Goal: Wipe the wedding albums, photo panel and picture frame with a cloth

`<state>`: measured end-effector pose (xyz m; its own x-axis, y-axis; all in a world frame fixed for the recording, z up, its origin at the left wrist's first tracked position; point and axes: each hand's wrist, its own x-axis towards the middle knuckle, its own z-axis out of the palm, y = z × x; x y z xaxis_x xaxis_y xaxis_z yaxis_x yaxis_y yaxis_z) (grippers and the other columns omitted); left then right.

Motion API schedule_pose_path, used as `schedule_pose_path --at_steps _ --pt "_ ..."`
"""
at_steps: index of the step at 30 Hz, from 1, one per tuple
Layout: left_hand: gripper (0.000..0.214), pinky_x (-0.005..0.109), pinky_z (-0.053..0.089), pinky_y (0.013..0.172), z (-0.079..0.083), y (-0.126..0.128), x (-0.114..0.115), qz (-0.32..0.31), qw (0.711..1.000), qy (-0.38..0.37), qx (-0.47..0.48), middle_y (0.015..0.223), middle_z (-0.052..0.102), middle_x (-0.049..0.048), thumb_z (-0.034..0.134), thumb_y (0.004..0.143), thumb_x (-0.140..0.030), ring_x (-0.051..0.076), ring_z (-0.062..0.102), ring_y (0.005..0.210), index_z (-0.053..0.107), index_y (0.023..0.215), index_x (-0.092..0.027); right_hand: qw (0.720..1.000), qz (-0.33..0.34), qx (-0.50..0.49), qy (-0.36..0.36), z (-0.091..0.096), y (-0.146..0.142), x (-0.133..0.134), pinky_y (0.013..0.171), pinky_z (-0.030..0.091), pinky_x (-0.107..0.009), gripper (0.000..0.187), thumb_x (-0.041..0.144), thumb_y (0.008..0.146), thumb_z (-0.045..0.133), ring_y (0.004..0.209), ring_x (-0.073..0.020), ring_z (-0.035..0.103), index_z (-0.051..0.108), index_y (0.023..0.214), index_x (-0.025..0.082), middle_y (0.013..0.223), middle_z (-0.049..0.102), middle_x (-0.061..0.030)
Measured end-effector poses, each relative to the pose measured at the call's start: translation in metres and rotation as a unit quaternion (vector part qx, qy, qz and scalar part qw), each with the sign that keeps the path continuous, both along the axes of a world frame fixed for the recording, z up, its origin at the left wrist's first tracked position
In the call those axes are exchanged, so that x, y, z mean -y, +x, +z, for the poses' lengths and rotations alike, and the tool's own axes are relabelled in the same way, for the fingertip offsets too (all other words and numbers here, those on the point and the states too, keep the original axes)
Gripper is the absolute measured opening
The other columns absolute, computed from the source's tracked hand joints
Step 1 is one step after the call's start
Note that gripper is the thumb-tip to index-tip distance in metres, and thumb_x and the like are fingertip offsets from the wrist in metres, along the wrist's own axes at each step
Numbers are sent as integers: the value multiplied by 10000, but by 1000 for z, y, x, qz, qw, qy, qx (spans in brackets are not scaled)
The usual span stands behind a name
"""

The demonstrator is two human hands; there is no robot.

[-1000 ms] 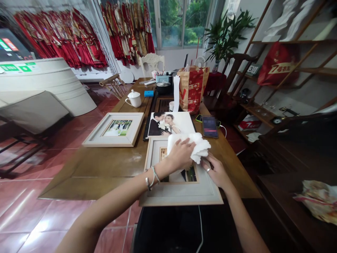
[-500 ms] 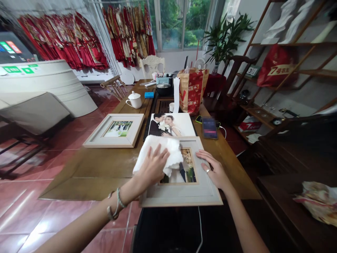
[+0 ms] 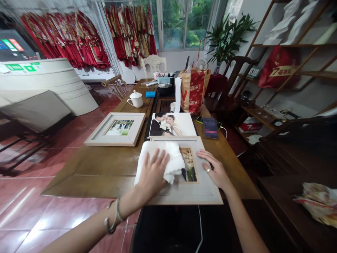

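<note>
A pale framed photo (image 3: pixel 200 186) lies flat at the near edge of the wooden table (image 3: pixel 105 168). My left hand (image 3: pixel 154 172) presses flat on a white cloth (image 3: pixel 173 158) that covers the frame's left half, fingers spread. My right hand (image 3: pixel 214 170) rests on the frame's right border with fingers stretched out, a ring on one finger.
A second framed photo (image 3: pixel 116 128) lies to the left, an unframed wedding print (image 3: pixel 172 123) behind, a phone (image 3: pixel 210 128) on a cable to the right. Farther back stand a white teapot (image 3: pixel 136 99), a red paper bag (image 3: pixel 194 89) and a tea tray. Shelves at right, red garments behind.
My left hand has dragged the cloth from the frame's upper right across to its left side and slightly toward me. My right hand stays on the right border.
</note>
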<state>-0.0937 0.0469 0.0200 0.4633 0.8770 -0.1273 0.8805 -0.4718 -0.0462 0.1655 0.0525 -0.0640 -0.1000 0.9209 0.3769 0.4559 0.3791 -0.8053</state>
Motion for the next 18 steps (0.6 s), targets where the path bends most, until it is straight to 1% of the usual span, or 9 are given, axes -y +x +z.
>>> schedule_pose_path --at_steps 3,5,6,8,9,11,13,15,18 --pt "773 554 107 1135 -3 10 -32 7 998 64 17 1533 227 123 593 729 -179 321 67 1422 289 1439 -149 1000 -3 -3 4 0 0 -1 1097 339 -513 337 184 850 503 1267 -252 489 647 1148 251 1254 626 -66" --pt "752 555 81 1136 -4 17 -45 -1 995 93 33 1542 192 129 590 760 -220 326 27 1422 281 1442 -149 1000 -5 -3 6 0 0 -1 1096 341 -513 336 184 849 504 1269 -252 488 650 1144 248 1251 628 -67" --pt "741 560 84 1133 -4 20 -48 -5 995 94 35 1543 181 137 589 770 -228 335 23 1421 284 1440 -143 1000 -6 -3 5 0 0 -1 1098 340 -511 335 183 849 503 1271 -249 485 650 1144 247 1252 627 -67" --pt "742 581 130 1116 -4 22 -48 -7 998 64 23 1537 190 158 597 761 -202 367 59 1412 291 1433 -126 1000 -4 0 4 0 0 -1 1103 333 -504 335 179 851 499 1275 -243 481 647 1145 244 1260 622 -67" --pt "748 591 160 1104 -3 22 -43 -6 999 43 12 1531 209 165 600 749 -178 382 93 1405 296 1430 -120 1000 -4 2 3 0 0 0 1105 331 -501 336 178 852 498 1277 -240 478 646 1147 243 1264 619 -68" --pt "758 585 222 1083 2 19 -28 -10 1000 5 -12 1508 273 168 606 722 -148 401 174 1384 315 1420 -111 1000 -3 3 -2 1 0 0 1107 328 -498 337 178 854 496 1280 -238 476 642 1152 243 1272 613 -68" --pt "738 547 276 1073 11 14 -4 -16 999 -33 -31 1466 361 165 600 709 -146 402 263 1352 353 1402 -95 1000 -3 2 -7 1 0 0 1103 332 -500 334 189 857 497 1280 -242 475 642 1153 246 1274 612 -68" --pt "725 506 309 1070 22 7 24 -25 995 -86 -48 1428 422 159 584 698 -152 393 331 1321 381 1391 -81 1000 -1 2 -6 2 0 0 1097 337 -506 326 206 860 500 1277 -247 477 645 1149 248 1268 615 -69" --pt "770 497 293 1089 32 -1 57 -42 985 -162 -52 1441 410 145 561 673 -168 374 351 1316 359 1413 -101 1000 -3 1 0 1 0 0 1094 340 -508 318 219 862 501 1270 -249 484 650 1141 245 1260 620 -73"
